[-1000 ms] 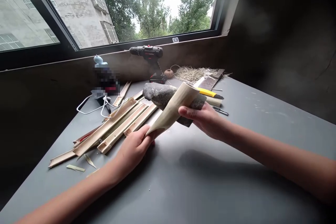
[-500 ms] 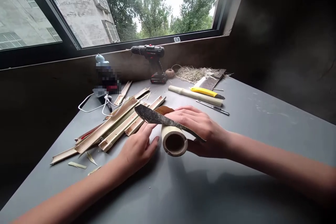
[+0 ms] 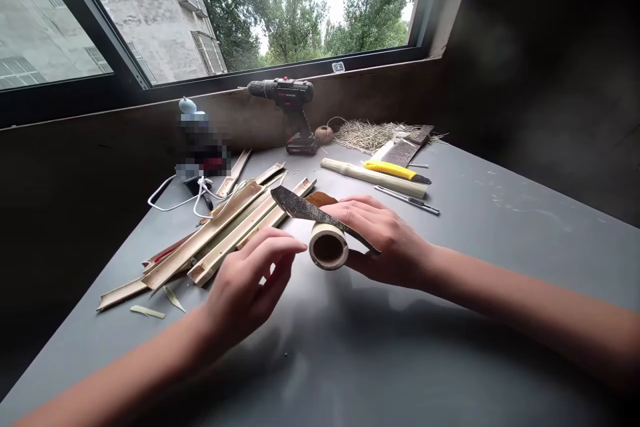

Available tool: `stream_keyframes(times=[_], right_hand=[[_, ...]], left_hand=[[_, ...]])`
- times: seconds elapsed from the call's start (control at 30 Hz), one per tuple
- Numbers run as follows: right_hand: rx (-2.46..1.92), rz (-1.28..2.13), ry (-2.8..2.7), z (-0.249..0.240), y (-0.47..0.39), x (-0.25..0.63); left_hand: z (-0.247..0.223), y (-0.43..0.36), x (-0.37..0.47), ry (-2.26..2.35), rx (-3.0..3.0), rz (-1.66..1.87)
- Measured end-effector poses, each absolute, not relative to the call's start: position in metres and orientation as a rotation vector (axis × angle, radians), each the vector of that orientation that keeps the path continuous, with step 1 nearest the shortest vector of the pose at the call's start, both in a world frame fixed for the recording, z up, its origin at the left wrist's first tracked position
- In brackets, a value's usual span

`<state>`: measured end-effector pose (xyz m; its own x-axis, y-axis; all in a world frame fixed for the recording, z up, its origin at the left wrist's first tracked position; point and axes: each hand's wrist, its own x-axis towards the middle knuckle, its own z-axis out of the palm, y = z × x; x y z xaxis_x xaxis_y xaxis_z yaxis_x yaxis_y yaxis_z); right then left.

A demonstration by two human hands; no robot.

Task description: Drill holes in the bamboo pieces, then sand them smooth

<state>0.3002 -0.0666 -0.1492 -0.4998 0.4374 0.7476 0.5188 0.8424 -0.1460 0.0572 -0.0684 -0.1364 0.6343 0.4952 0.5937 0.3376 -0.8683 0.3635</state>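
My right hand (image 3: 383,230) is wrapped over a piece of sandpaper (image 3: 305,209) and the bamboo tube (image 3: 315,230) beneath it. The sandpaper is dark and gritty on one face, brown on the back, and lies bent across the top of the tube. The tube's hollow round end faces me; its far part is hidden behind the sheet and my fingers. Just left of that end is my left hand (image 3: 250,280), fingers loosely bent and apart, holding nothing. Its index fingertip comes close to the rim; whether it touches I cannot tell.
Split bamboo strips (image 3: 225,240) lie in a pile at left, with shavings (image 3: 147,312) nearby. Behind stand a cordless drill (image 3: 295,107) and a twine ball (image 3: 323,134). At right are a bamboo stick (image 3: 350,172), a yellow-handled knife (image 3: 390,169), a slim cutter (image 3: 407,200) and a cleaver (image 3: 405,150).
My left hand has come away from beside the tube, moving left and toward me, its fingers lifting. My right hand, with tube and sandpaper, has shifted slightly away from me.
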Motion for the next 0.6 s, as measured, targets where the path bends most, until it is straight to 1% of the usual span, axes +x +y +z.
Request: stream_keyframes(times=[0.1, 0.2, 0.37, 0.5, 0.6], right_hand=[[-0.75, -0.151, -2.155, -0.146, -0.068, 0.3], [-0.792, -0.184, -2.125, -0.141, -0.071, 0.301], [-0.819, -0.192, -2.125, -0.139, -0.073, 0.301], [-0.822, -0.179, -2.108, -0.139, -0.073, 0.301], [-0.829, -0.179, -2.098, -0.14, -0.073, 0.301]], left_hand=[[-0.102, -0.085, 0.059, 0.745, 2.816, 1.123], [-0.082, -0.094, 0.063, 0.81, 3.084, 0.989], [-0.085, -0.088, 0.07, 0.923, 3.387, 0.815], [-0.092, -0.085, 0.073, 0.996, 3.442, 0.666], [-0.094, -0.086, 0.074, 1.032, 3.466, 0.641]])
